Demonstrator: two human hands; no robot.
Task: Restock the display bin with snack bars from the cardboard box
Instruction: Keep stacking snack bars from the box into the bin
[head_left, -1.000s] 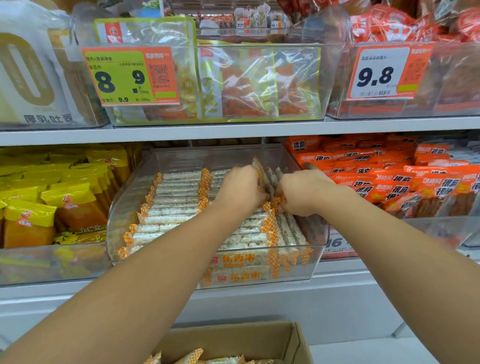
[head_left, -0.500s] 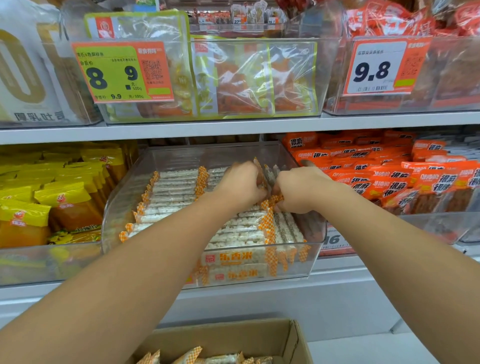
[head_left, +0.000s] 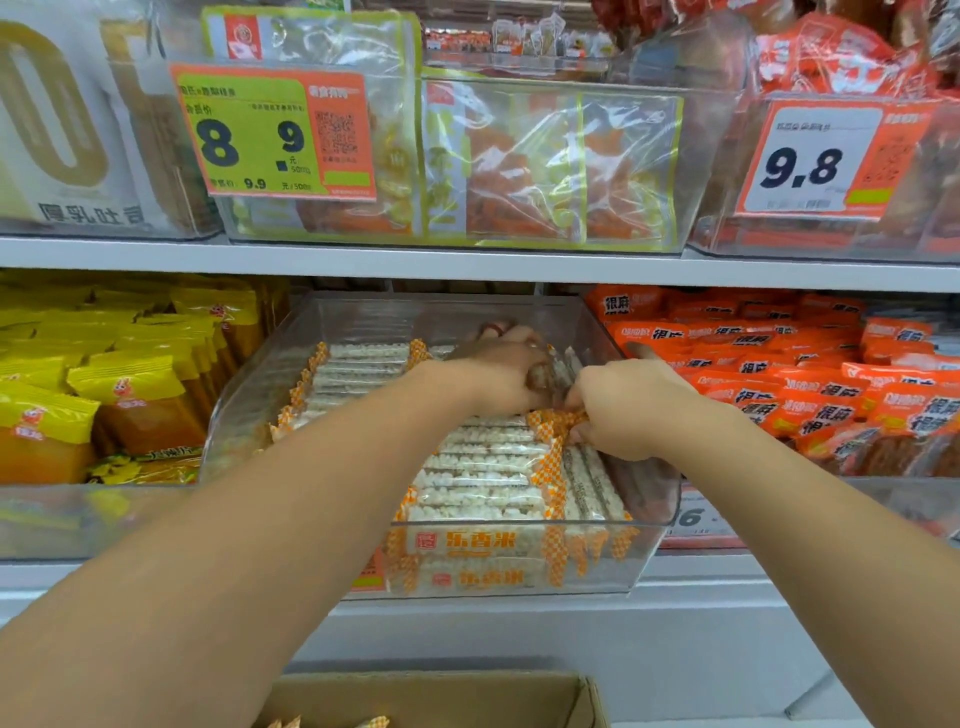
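A clear plastic display bin (head_left: 244, 410) sits on the lower shelf, filled with rows of white puffed-rice snack bars (head_left: 483, 467) in clear wrappers with orange checkered ends. Both hands reach into the bin's right rear part. My left hand (head_left: 498, 371) lies over the bars with fingers curled; what it holds is hidden. My right hand (head_left: 618, 410) pinches the orange wrapper ends of bars standing on edge along the right wall. The cardboard box (head_left: 441, 699) is open at the bottom edge, with a few bar ends showing inside.
Yellow snack packs (head_left: 119, 384) fill the bin to the left, orange packs (head_left: 810, 374) the bin to the right. The upper shelf (head_left: 467, 262) hangs just above the hands, carrying clear bins with price tags (head_left: 270, 132).
The view has tilted up slightly, so less of the box shows. Both hands stay at the same spot in the bin, the left shifted a little further back.
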